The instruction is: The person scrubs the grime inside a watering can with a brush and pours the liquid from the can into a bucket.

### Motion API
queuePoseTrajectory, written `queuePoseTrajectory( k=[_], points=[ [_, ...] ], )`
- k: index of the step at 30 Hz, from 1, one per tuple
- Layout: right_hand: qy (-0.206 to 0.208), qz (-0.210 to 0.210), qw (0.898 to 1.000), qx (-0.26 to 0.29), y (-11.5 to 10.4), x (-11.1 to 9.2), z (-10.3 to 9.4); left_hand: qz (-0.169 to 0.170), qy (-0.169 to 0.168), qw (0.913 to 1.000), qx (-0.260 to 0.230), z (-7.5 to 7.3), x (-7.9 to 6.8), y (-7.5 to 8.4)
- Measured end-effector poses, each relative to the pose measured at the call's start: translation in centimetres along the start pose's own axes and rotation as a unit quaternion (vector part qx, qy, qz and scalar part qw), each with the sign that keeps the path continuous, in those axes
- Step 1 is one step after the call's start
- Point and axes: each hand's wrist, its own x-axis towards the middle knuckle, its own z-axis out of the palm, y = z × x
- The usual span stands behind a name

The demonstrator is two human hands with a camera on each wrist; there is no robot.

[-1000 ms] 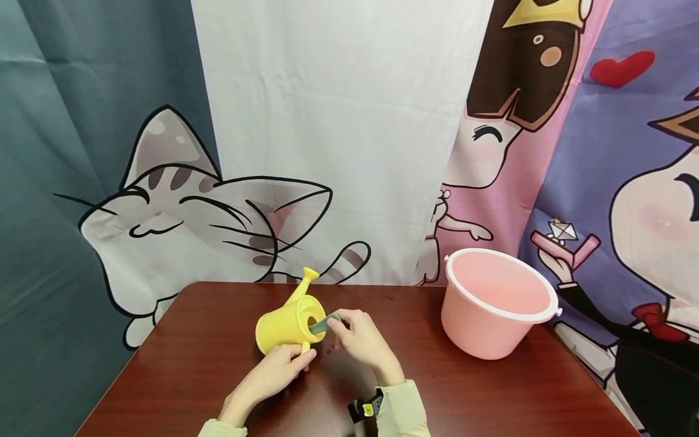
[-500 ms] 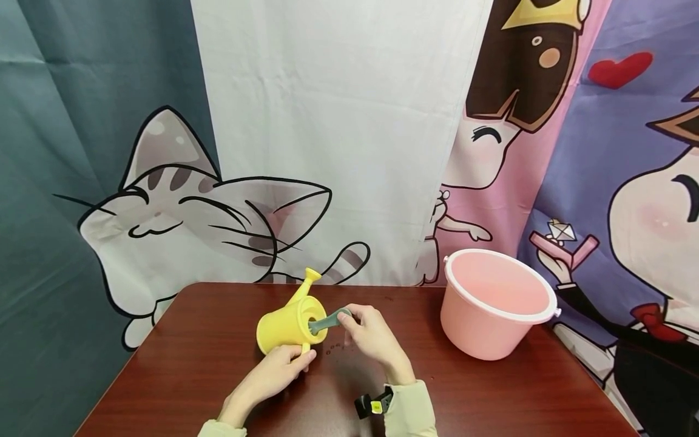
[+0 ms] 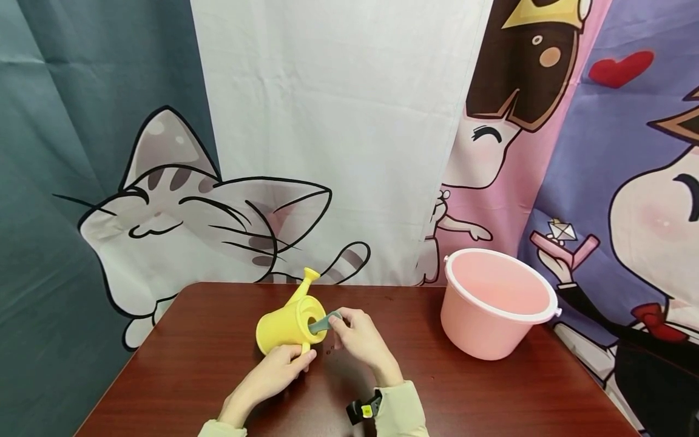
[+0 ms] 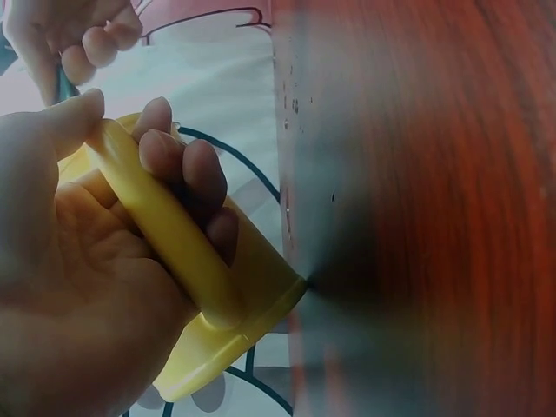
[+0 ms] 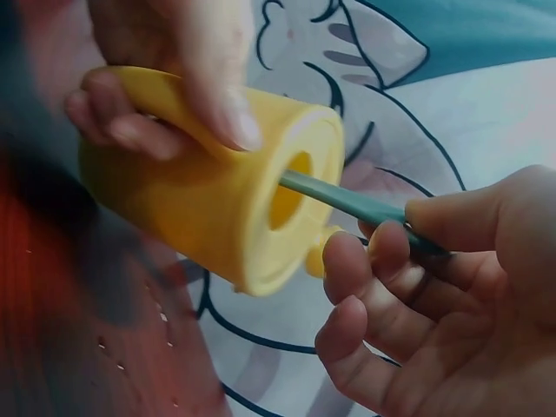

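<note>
A yellow watering can (image 3: pixel 283 326) is tilted over the table, its round opening facing right and its spout pointing up and back. My left hand (image 3: pixel 278 371) grips the can's handle, with fingers wrapped round it in the left wrist view. My right hand (image 3: pixel 360 340) pinches a slim grey-green tool (image 5: pixel 347 201) between thumb and fingers. The tool passes through the opening, and its far end is hidden inside the can. In the right wrist view the other right fingers (image 5: pixel 352 334) are loosely curled beside the opening.
A pink bucket (image 3: pixel 483 331) with a white rim stands at the right of the dark red wooden table (image 3: pixel 180 370). Small water drops (image 5: pixel 122 365) lie on the tabletop near the can. A printed cloth (image 3: pixel 338 121) hangs behind the table.
Half a second ago my right hand had drawn the grey-green tool partly out to the right; now it is pushed deeper into the watering can again. My left hand and the can stay nearly still.
</note>
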Motion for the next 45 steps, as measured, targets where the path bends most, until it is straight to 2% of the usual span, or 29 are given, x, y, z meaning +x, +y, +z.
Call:
queuePoseTrajectory(
  k=[6,10,14,18,22,29,33,40,45],
  points=[
    [-0.015,0.021,0.999,0.029,-1.2,-0.3,1.0,0.010,0.008,0.9999,0.011,0.0,0.0,0.0],
    [-0.018,0.018,0.999,0.025,-3.0,-0.9,0.8,0.011,0.008,0.9999,0.011,-0.1,0.0,-0.1],
    [-0.015,0.015,0.999,0.025,-3.8,-1.1,0.2,0.008,0.007,0.9999,0.007,-0.2,0.0,0.0],
    [-0.017,0.022,0.998,0.051,-3.5,-0.9,-0.4,0.009,0.012,0.9998,0.011,-0.3,-0.1,0.1],
    [-0.014,0.030,0.997,0.067,-2.2,-0.6,-0.9,0.006,0.012,0.9998,0.014,-0.3,-0.2,0.0],
    [0.000,0.039,0.997,0.070,-1.1,-0.4,-1.2,0.002,0.006,1.0000,0.005,-0.2,-0.1,-0.2],
    [0.003,0.038,0.996,0.076,-1.4,-0.4,-1.1,0.000,0.002,1.0000,0.001,-0.2,0.0,-0.3],
    [-0.005,0.049,0.996,0.079,-3.8,-0.9,-0.6,-0.001,0.008,0.9999,0.011,-0.1,0.2,-0.5],
    [-0.010,0.044,0.996,0.074,-3.7,-0.9,-0.1,-0.002,0.010,0.9999,0.013,0.0,0.2,-0.6]
  ],
)
